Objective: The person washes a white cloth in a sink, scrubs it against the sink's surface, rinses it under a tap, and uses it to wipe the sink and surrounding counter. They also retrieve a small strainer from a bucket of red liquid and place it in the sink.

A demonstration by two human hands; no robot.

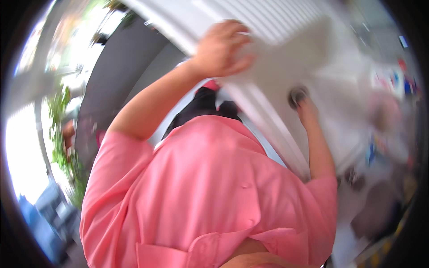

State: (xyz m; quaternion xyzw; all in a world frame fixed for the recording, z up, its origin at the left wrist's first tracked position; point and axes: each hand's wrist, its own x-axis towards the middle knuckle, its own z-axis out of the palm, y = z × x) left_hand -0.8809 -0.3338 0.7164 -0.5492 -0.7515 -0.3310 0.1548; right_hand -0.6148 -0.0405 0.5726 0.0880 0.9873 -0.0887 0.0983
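Note:
Blur covers much of the picture. My left hand (226,50) is over the near side of a pale sink (278,63), its fingers curled and spread. A thin white streak crosses its fingertips; whether it holds something clear cannot be told. My right hand (306,109) reaches into the sink, its fingertips at a dark round thing with a metallic rim (297,96), possibly the drain. Whether the fingers grip it is too blurred to see.
A ridged white draining surface (285,16) adjoins the sink. Blurred coloured items, one a white package (387,80), stand at the right. Green plants (60,130) line a bright window at the left. Blue cloth (43,221) lies at the lower left.

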